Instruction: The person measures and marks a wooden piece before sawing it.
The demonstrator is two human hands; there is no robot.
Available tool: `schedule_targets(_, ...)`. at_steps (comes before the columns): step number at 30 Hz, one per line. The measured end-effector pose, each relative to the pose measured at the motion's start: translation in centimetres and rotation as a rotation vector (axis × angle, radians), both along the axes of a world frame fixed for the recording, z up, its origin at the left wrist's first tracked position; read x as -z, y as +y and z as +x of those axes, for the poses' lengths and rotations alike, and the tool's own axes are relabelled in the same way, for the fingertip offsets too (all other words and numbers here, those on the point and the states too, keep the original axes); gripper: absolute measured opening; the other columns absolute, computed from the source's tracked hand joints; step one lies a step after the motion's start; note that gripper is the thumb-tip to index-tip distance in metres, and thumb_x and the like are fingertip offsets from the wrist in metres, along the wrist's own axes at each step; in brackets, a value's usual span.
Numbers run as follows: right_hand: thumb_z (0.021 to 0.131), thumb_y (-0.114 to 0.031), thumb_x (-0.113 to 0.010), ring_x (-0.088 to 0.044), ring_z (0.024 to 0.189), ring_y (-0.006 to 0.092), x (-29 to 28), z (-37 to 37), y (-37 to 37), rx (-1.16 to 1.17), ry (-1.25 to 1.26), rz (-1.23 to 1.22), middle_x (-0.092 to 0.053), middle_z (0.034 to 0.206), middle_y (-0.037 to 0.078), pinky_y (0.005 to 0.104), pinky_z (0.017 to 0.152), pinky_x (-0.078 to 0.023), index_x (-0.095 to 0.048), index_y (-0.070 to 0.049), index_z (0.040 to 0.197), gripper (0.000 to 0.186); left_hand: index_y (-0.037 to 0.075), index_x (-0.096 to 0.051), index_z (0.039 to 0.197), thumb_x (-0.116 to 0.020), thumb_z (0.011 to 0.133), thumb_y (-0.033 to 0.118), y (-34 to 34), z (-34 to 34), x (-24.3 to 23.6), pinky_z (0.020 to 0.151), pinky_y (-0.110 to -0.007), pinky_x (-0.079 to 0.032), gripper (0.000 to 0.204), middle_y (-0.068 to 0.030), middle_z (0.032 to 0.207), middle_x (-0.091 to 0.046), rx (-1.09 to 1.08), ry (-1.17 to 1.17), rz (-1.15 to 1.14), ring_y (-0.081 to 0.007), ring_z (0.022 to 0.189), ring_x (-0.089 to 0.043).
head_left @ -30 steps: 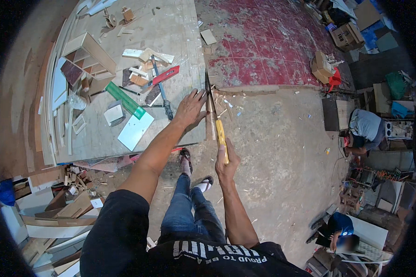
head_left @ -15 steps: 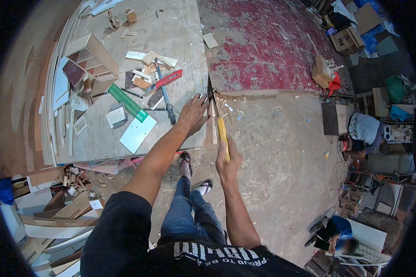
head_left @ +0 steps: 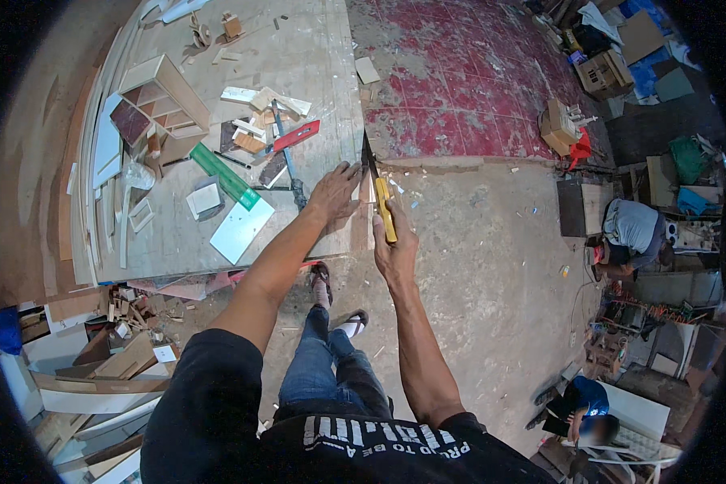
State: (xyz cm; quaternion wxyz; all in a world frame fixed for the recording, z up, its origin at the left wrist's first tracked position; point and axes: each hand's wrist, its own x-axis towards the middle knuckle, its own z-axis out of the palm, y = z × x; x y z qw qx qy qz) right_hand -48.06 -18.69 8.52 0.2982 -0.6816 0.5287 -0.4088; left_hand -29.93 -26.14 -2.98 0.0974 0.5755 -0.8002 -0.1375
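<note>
Worktop [head_left: 177, 242] crowded at left: green level [head_left: 224, 175], white panel [head_left: 242, 229], offcuts. My left hand [head_left: 335, 192] lies spread flat on the wood strip [head_left: 361, 211] at the worktop's right edge, likely pinning it. Right hand [head_left: 395, 250] is wrapped around the yellow-handled handsaw [head_left: 379, 195], blade along that edge. Bare concrete floor [head_left: 492, 242] to the right gives elbow room.

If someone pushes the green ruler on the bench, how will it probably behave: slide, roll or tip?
The green ruler looks long, flat and thin, so it would likely slide, not roll or tip. It seems stiff and probably light for its length. One end lies by a white panel and scraps crowd it, so a push may nudge those too.
</note>
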Motion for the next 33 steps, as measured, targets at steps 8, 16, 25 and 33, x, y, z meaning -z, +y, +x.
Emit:
schedule_targets(8, 0.097, -0.013, -0.063, -0.072, 0.091, 0.0256, -2.2, -1.4, 5.0, 0.092, -0.032, 0.200, -0.071, 0.104, 0.024, 0.0342, 0.079, -0.055, -0.062, 0.002, 0.125, 0.032, 0.000, -0.041, 0.144, -0.074, 0.079, 0.021, 0.7, 0.5, -1.0, 0.110, -0.043, -0.042, 0.076, -0.0128, 0.151, -0.041, -0.043, 0.021, 0.044, -0.0354, 0.135, -0.040)
schedule_targets(16, 0.095, -0.013, -0.064, -0.073, 0.088, 0.0296, -2.6, 0.1, 1.6, 0.065, 0.039, 0.083, -0.069, 0.098, 0.027, 0.0368, 0.072, -0.055, -0.061, 0.002, 0.126, 0.034, 0.002, -0.044, 0.144, -0.074, 0.081, 0.030, 0.1, -1.0, -0.8, 0.108, -0.042, -0.043, 0.076, -0.0109, 0.150, -0.043, -0.070, -0.003, -0.023, -0.0317, 0.136, -0.041)
schedule_targets(25, 0.096, -0.012, -0.063, -0.071, 0.103, 0.0252, -4.3, 0.6, -3.1, 0.109, 0.030, 0.265, -0.070, 0.111, 0.025, 0.0343, 0.088, -0.053, -0.065, 0.001, 0.122, 0.029, 0.000, -0.039, 0.147, -0.075, 0.081, 0.031, -0.5, -2.0, -1.4, 0.111, -0.044, -0.040, 0.081, -0.0134, 0.154, -0.038, -0.051, 0.011, 0.011, -0.0359, 0.139, -0.038)
schedule_targets(33, 0.097, -0.019, -0.061, -0.072, 0.096, 0.0370, -4.6, 1.1, 0.1, 0.046, 0.026, 0.033, -0.068, 0.098, 0.032, 0.0400, 0.077, -0.055, -0.062, 0.005, 0.122, 0.035, 0.005, -0.040, 0.148, -0.075, 0.080, 0.027, 0.8, 0.3, -1.1, 0.111, -0.047, -0.039, 0.080, -0.0131, 0.153, -0.040, -0.087, 0.055, 0.059, -0.0365, 0.140, -0.037)
